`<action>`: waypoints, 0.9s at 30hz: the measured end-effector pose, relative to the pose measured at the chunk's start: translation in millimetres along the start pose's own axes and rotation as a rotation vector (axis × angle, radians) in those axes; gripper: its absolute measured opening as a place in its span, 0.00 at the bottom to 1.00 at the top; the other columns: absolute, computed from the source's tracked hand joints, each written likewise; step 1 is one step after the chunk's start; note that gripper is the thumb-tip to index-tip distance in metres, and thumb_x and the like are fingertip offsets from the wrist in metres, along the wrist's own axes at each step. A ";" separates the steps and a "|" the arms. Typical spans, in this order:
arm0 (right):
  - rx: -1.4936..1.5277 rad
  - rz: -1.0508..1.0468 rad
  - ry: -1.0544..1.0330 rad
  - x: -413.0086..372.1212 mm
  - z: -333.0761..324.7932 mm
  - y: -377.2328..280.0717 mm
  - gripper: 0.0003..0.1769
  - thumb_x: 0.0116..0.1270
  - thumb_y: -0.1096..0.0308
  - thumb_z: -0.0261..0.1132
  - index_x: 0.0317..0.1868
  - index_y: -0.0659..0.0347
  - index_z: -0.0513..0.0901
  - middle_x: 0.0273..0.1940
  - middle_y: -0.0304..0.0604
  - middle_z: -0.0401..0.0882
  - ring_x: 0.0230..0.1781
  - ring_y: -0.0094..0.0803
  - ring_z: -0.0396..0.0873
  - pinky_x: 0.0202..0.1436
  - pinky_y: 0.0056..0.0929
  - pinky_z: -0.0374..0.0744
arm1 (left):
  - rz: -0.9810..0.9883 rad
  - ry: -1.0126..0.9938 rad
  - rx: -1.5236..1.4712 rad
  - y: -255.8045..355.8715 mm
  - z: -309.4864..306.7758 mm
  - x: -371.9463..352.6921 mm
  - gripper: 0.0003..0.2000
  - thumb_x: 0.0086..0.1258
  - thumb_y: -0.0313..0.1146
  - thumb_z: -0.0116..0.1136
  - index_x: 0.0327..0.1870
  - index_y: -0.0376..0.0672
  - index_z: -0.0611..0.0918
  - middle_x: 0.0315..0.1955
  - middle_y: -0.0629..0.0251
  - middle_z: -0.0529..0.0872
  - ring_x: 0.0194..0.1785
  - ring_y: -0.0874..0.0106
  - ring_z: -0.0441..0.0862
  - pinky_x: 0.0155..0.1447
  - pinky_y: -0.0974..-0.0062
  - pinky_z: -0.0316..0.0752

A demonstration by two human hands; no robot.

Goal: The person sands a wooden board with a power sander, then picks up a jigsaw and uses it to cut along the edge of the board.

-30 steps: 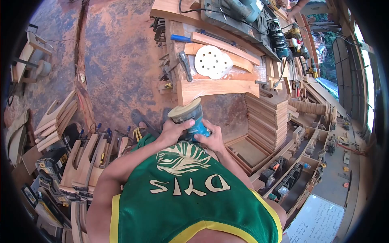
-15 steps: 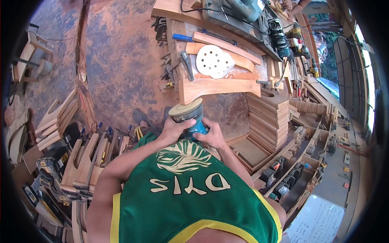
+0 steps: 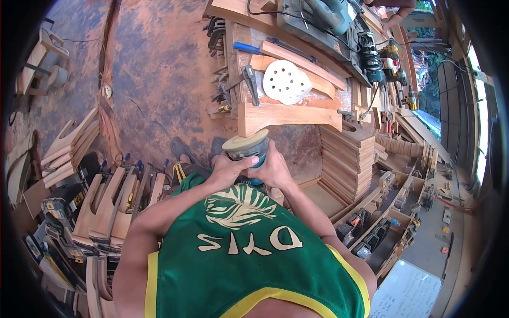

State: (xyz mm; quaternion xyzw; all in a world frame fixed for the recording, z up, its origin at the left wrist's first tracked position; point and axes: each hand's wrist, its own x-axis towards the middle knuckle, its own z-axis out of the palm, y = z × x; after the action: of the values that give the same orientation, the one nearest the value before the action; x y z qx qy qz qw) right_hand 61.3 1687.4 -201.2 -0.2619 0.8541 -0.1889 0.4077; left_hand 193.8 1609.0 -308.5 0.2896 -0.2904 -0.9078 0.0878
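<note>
Both hands are wrapped around a blue-and-black orbital sander (image 3: pixel 245 151) in front of my green jersey. My left hand (image 3: pixel 229 170) grips its left side, thumb across the body. From the other side, my right hand (image 3: pixel 271 165) closes around it near the pad. The round tan pad faces away from me, its upper edge right at the lower left end of a curved wooden piece (image 3: pixel 289 118). That piece lies along the near edge of the workbench (image 3: pixel 239 96). Just beyond it are white perforated sanding discs (image 3: pixel 281 79) and a dark clamp (image 3: pixel 250 85).
Stacked wooden parts (image 3: pixel 347 164) rise to the right, beside open compartments (image 3: pixel 379 244) of tools. Clamps and curved wood pieces (image 3: pixel 106 206) crowd the left. Power drills (image 3: pixel 391 63) lie along the bench's far right. Another person's arm (image 3: pixel 397 16) shows at the top right.
My right hand has shifted up along the sander, closer to its pad. The sander stays near the end of the wooden piece. The view has shifted slightly.
</note>
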 end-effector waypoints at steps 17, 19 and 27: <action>-0.113 0.014 -0.047 6.5 0.4 3.2 0.51 0.45 0.59 0.84 0.64 0.74 0.67 0.51 0.71 0.87 0.56 0.67 0.86 0.62 0.52 0.84 | -0.064 -0.071 -0.084 8.4 1.6 -4.0 0.36 0.70 0.30 0.77 0.76 0.37 0.71 0.66 0.60 0.82 0.65 0.68 0.83 0.64 0.67 0.85; -0.119 0.025 -0.047 5.5 1.3 2.9 0.51 0.45 0.58 0.84 0.64 0.75 0.67 0.52 0.71 0.86 0.57 0.66 0.86 0.62 0.51 0.84 | -0.062 -0.073 -0.062 7.1 0.1 -4.6 0.36 0.70 0.30 0.78 0.77 0.37 0.71 0.66 0.60 0.82 0.66 0.68 0.83 0.64 0.67 0.85; -0.078 0.016 -0.041 4.6 4.8 3.9 0.52 0.45 0.57 0.85 0.65 0.75 0.68 0.55 0.70 0.86 0.59 0.63 0.86 0.63 0.49 0.84 | -0.046 -0.091 -0.021 10.8 -4.3 -6.9 0.37 0.69 0.31 0.78 0.77 0.36 0.70 0.67 0.59 0.81 0.68 0.67 0.82 0.66 0.65 0.84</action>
State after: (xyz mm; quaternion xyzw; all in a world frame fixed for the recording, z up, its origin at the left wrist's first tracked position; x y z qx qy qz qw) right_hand 61.5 1687.2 -208.8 -0.2747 0.8543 -0.1471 0.4160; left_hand 201.8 1600.3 -301.8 0.2539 -0.2778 -0.9248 0.0565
